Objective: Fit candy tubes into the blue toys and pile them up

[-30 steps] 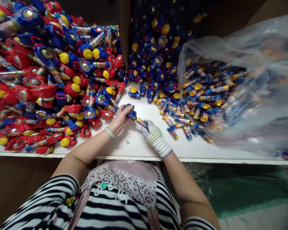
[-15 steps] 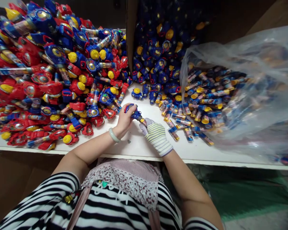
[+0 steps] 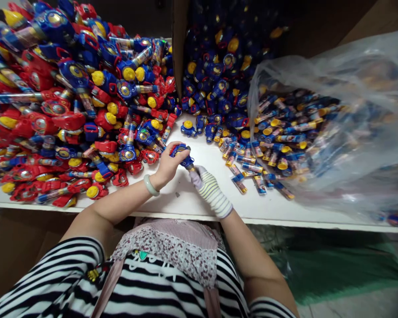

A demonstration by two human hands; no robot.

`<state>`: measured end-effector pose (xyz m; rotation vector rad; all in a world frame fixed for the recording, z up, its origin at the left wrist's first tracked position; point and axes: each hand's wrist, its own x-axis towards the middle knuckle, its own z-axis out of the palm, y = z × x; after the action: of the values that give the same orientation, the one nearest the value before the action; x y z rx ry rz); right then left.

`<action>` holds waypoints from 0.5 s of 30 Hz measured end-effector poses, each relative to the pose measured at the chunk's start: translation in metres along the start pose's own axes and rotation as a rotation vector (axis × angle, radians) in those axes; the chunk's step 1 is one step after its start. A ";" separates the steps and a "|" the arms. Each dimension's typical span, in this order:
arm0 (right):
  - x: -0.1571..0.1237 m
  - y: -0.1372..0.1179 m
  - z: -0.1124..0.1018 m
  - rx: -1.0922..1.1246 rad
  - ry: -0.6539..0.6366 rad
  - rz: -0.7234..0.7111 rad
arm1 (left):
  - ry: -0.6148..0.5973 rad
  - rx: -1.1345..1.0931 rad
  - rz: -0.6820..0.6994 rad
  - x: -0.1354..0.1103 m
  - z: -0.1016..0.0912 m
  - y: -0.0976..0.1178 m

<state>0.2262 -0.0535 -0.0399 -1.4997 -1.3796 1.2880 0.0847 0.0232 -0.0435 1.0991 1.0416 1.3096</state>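
Note:
My bare left hand (image 3: 167,165), with a pale bangle on the wrist, is closed around a blue toy body (image 3: 182,154) above the white table (image 3: 192,203). My right hand (image 3: 207,187) wears a striped knit glove and pinches a small printed tube (image 3: 193,168) at the toy's lower end. The two hands meet at the middle of the table, close to its near edge.
A big heap of red and blue toys (image 3: 69,110) fills the left of the table. A cardboard box of blue toy bodies (image 3: 219,66) stands behind. A clear plastic bag (image 3: 334,123) spills printed tubes with yellow caps (image 3: 262,154) on the right.
The tube in my right hand has gone further into the blue toy, and both hands have drawn closer together. The view has shifted slightly.

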 end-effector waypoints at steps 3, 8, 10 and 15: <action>-0.003 0.001 0.006 -0.138 0.124 -0.042 | 0.015 -0.129 -0.053 0.000 0.006 0.002; -0.010 0.007 0.009 0.398 -0.252 0.142 | -0.217 -0.276 -0.157 -0.002 0.008 0.011; -0.006 0.008 0.003 0.321 -0.203 0.107 | -0.176 -0.169 -0.115 0.001 0.007 0.014; 0.011 0.010 0.000 -0.080 0.143 -0.059 | -0.069 -0.047 -0.032 0.005 0.008 0.014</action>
<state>0.2278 -0.0447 -0.0519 -1.5609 -1.3860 1.0788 0.0902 0.0275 -0.0282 1.0808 0.9694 1.2560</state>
